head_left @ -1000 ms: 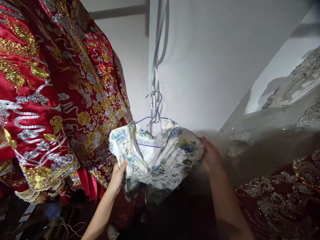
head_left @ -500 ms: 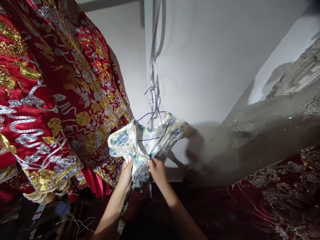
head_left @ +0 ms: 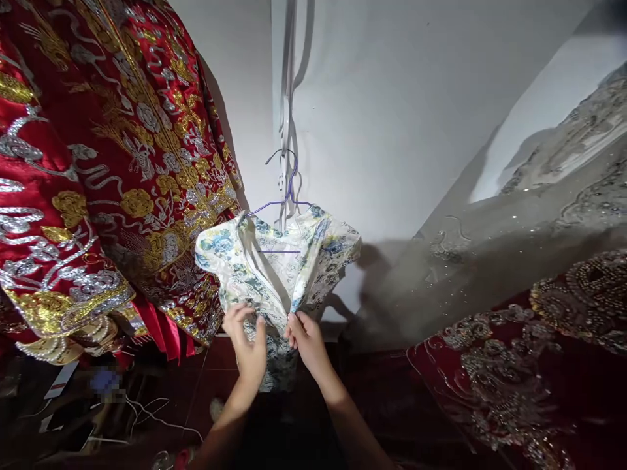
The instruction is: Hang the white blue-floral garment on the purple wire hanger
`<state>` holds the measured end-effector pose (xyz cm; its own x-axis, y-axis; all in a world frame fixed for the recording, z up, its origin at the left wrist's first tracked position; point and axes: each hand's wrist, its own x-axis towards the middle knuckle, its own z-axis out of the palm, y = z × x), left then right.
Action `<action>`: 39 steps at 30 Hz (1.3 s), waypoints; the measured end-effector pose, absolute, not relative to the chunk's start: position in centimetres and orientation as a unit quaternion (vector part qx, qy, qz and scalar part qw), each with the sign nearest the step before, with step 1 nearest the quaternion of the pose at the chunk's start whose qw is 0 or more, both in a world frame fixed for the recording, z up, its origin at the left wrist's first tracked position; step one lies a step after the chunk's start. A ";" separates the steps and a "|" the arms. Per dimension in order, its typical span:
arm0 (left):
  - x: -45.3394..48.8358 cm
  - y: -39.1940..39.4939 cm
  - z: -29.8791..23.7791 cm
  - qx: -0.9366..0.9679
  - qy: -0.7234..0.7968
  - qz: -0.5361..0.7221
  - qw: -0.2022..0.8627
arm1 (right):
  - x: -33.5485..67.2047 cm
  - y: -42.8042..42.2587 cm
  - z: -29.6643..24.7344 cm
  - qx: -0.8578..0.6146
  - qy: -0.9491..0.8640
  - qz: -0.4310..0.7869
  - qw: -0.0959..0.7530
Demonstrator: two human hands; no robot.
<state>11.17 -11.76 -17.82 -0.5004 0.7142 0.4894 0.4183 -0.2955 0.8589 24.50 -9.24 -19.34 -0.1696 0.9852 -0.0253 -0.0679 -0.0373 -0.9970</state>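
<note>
A white dress [head_left: 264,281] with blue and green flowers and short sleeves hangs on a purple wire hanger [head_left: 292,189] in front of me. Its neckline falls in a deep V. At the bottom of that V, my right hand [head_left: 304,336] pinches the edge of the cloth between thumb and fingers. Whether a zip or fastener sits under those fingertips is too small to tell. My left hand [head_left: 249,343] is at the left front of the dress, thumb and fingers spread apart, the fingertips against or just over the fabric.
A red jacket [head_left: 161,156] with gold and silver embroidery hangs close on the left. White straps [head_left: 289,78] run down the wall above the hanger. Sheer beaded fabric [head_left: 455,287] and a dark red beaded gown [head_left: 519,365] fill the right. White cables [head_left: 147,414] lie at lower left.
My left hand has let go of the cloth and spread its fingers. The right hand still pinches the dress, whose front now hangs flatter. The whole view has shifted slightly.
</note>
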 end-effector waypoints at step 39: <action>5.4 0.2 1.1 0.681 0.365 0.635 -0.014 | 22.8 0.5 -6.4 -0.433 -0.604 0.354 0.568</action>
<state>5.36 0.19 1.13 -0.0719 0.4794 0.8747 0.5141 -0.7337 0.4444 22.76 0.48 -6.41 0.0202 0.9248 0.3799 0.1207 0.3750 -0.9191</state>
